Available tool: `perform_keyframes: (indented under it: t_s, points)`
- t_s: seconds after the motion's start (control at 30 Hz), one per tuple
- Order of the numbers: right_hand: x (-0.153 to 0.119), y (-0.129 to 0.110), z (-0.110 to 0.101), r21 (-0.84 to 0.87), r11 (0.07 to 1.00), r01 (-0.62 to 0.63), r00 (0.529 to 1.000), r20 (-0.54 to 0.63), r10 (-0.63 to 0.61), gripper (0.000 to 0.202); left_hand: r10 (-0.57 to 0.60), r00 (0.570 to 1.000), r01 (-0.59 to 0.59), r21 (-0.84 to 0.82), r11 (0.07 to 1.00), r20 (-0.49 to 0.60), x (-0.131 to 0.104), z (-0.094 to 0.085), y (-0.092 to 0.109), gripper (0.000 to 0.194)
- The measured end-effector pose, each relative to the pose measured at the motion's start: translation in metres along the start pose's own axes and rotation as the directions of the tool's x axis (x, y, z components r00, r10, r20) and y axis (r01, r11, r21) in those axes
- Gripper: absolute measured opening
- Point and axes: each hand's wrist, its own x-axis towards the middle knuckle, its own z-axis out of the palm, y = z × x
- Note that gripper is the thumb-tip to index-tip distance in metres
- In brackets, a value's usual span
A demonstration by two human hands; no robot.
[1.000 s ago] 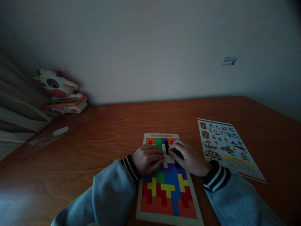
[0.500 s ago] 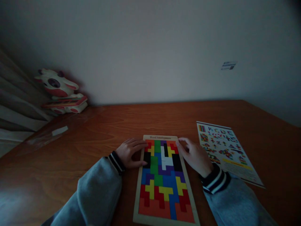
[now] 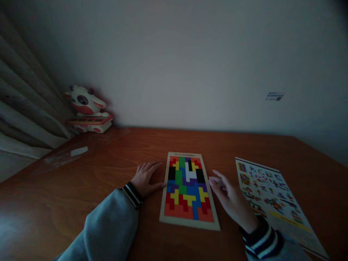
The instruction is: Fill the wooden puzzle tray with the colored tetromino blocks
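A wooden tray puzzle [image 3: 190, 225] lies flat on the table between my hands, its frame filled with coloured block pieces in red, orange, yellow, green, blue, purple, black and white. My left hand [image 3: 146, 178] rests on the table at the tray's left, fingers spread and holding nothing; its thumb tip is at the frame's edge. On the other side, my right hand [image 3: 231, 199] is just off the right edge, fingers loosely bent and apart, with nothing visible in them.
A printed pattern sheet [image 3: 274, 195] lies on the wooden table [image 3: 217, 143] at right, partly under my right forearm. At the back left stands a cow-shaped toy keyboard [image 3: 91, 108] beside a curtain [image 3: 24, 94]. A white strip [image 3: 79, 151] is on the table's left.
My right hand has come off the tray's upper right corner and moved outward. My left fingers have left the frame's top left edge. The view has shifted, and the tray appears farther away.
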Motion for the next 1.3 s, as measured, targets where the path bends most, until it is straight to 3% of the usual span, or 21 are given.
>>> perform_keyframes:
  t_s: [0.1, 0.2, 0.47, 0.6, 0.77, 0.9, 1.13, 1.3]
  points:
    - [-0.001, 0.004, 0.005, -0.008, 1.0, 0.023, 1.0, 0.019, -0.022, 0.053, -0.007, 1.0, 0.008, 0.028, 1.0, -0.018, 0.001, 0.001, 0.0, 0.053]
    - [-0.001, 0.004, 0.008, -0.04, 0.998, 0.055, 0.998, 0.037, -0.054, 0.047, 0.071, 0.997, -0.071, 0.026, 0.997, -0.001, 0.001, 0.002, 0.004, 0.039]
    - [0.0, 0.001, 0.006, 0.001, 1.0, 0.022, 0.996, 0.081, -0.022, 0.048, 0.113, 0.994, -0.113, 0.033, 0.993, 0.007, 0.0, 0.0, 0.009, 0.039]
    - [0.0, 0.0, 0.006, 0.152, 0.986, -0.073, 0.995, 0.077, 0.062, 0.051, 0.103, 0.995, -0.102, 0.032, 0.994, -0.012, 0.0, -0.002, 0.011, 0.038]
    - [0.002, -0.002, 0.004, 0.519, 0.832, -0.196, 0.977, 0.032, 0.211, 0.051, 0.113, 0.991, -0.112, 0.008, 0.994, -0.07, 0.001, -0.004, 0.014, 0.037]
    - [0.004, -0.003, 0.001, 0.676, 0.7, -0.231, 0.961, 0.047, 0.272, 0.049, 0.151, 0.987, -0.152, -0.009, 0.988, -0.049, 0.001, -0.003, 0.013, 0.037]
    - [0.005, -0.015, -0.002, 0.796, 0.529, -0.295, 0.938, 0.137, 0.317, 0.046, 0.174, 0.984, -0.175, -0.03, 0.984, -0.033, 0.001, -0.001, 0.014, 0.037]
    - [0.006, -0.013, -0.001, 0.795, 0.533, -0.291, 0.942, 0.141, 0.303, 0.041, 0.178, 0.984, -0.178, -0.032, 0.983, -0.01, 0.001, -0.003, 0.017, 0.04]
